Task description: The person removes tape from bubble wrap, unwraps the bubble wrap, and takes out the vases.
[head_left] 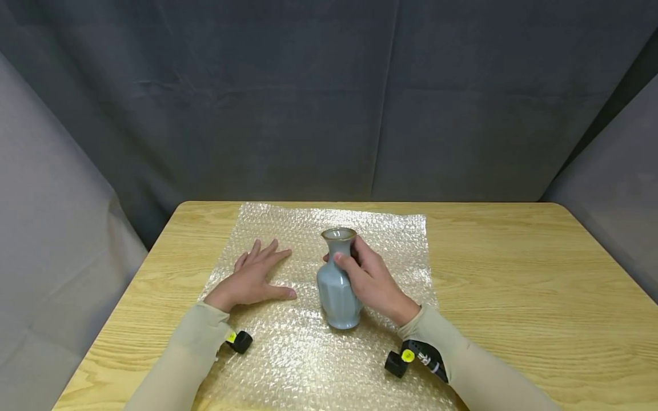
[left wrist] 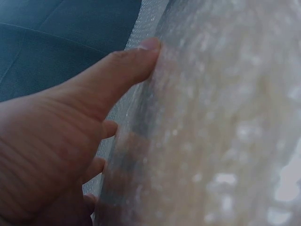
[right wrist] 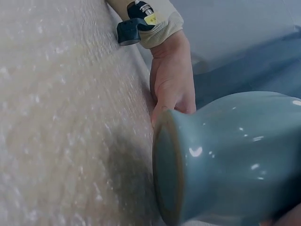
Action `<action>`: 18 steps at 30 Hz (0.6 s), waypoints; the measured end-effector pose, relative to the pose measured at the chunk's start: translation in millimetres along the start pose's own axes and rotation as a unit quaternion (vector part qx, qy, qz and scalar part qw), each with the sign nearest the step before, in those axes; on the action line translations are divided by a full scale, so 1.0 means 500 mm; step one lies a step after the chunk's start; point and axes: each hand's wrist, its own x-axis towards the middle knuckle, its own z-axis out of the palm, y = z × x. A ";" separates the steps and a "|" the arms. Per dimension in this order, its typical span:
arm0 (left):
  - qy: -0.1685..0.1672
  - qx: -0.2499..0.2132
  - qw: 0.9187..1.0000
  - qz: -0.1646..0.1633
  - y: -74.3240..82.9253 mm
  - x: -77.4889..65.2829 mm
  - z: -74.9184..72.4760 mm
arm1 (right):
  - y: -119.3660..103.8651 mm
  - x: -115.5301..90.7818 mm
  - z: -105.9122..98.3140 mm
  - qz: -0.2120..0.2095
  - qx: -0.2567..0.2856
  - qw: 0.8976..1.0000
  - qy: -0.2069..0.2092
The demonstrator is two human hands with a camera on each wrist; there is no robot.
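A pale blue-green glazed vase (head_left: 336, 291) with a flared, brown-edged mouth stands roughly upright in the middle of the head view. My right hand (head_left: 374, 281) grips it round the neck and shoulder, thumb on the near side; its other fingers are mostly hidden behind. In the right wrist view the underside of the vase (right wrist: 225, 155) shows, held a little off the bubble wrap. Flat on the left part of the bubble wrap (head_left: 308, 365), my left hand (head_left: 252, 279) rests with spread fingers and holds nothing. The left wrist view shows its thumb (left wrist: 117, 70) touching the wrap.
The clear bubble wrap covers the middle of a light wooden table (head_left: 514, 285) and reaches close to its back edge. A dark grey curtain (head_left: 308, 103) hangs behind, with lighter cloth (head_left: 51, 228) at the left side. Small black cameras (head_left: 239, 342) sit at both wrists.
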 end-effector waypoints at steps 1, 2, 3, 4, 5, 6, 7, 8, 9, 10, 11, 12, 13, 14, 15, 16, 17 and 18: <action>0.000 0.000 1.000 0.000 0.000 0.000 0.000 | 0.000 -0.001 0.000 -0.006 -0.001 1.000 0.001; 0.000 0.000 1.000 0.000 0.001 0.000 0.000 | 0.000 -0.001 0.000 -0.012 -0.005 1.000 0.002; 0.000 0.001 1.000 0.000 0.001 -0.001 0.000 | 0.000 -0.001 0.000 -0.020 -0.009 1.000 0.002; 0.000 0.002 1.000 0.000 0.001 -0.001 0.000 | 0.000 -0.002 0.000 -0.026 -0.013 1.000 0.003; 0.000 0.003 1.000 0.000 0.001 -0.001 0.000 | 0.000 -0.002 0.000 -0.032 -0.017 0.999 0.004; 0.000 0.003 1.000 0.000 0.001 -0.001 0.000 | -0.001 -0.003 0.000 -0.038 -0.020 0.999 0.004; -0.001 0.003 1.000 0.000 0.001 -0.001 0.000 | 0.000 -0.003 0.000 -0.045 -0.022 0.999 0.002; -0.001 0.003 1.000 0.000 0.001 -0.001 0.000 | 0.000 -0.004 -0.001 -0.053 -0.027 0.998 0.002; -0.002 0.002 1.000 0.000 0.001 -0.001 0.000 | 0.001 -0.004 -0.001 -0.061 -0.029 0.998 0.001; -0.002 0.002 1.000 0.000 0.000 -0.001 0.000 | 0.001 -0.005 -0.001 -0.068 -0.031 0.997 0.000; -0.002 0.002 1.000 0.001 0.000 -0.001 0.000 | 0.002 -0.005 -0.002 -0.077 -0.033 0.996 -0.001; -0.003 0.001 1.000 0.001 0.000 0.000 0.000 | 0.003 -0.006 -0.002 -0.087 -0.036 0.996 -0.001; -0.003 0.001 1.000 0.001 -0.001 0.000 0.000 | 0.005 -0.006 -0.002 -0.097 -0.040 0.994 0.000; -0.003 0.001 1.000 0.002 -0.001 0.000 0.000 | 0.006 -0.006 -0.002 -0.107 -0.046 0.993 0.002; -0.003 0.002 1.000 0.002 -0.002 0.001 0.000 | 0.008 -0.006 -0.001 -0.118 -0.052 0.992 0.004; -0.002 0.002 1.000 0.002 -0.002 0.001 0.000 | 0.010 -0.005 -0.001 -0.130 -0.060 0.990 0.008; -0.002 0.003 1.000 0.002 -0.003 0.001 0.001 | 0.011 -0.006 0.000 -0.140 -0.068 0.988 0.012; -0.002 0.003 1.000 0.002 -0.003 0.001 0.001 | 0.012 -0.005 0.000 -0.150 -0.075 0.986 0.017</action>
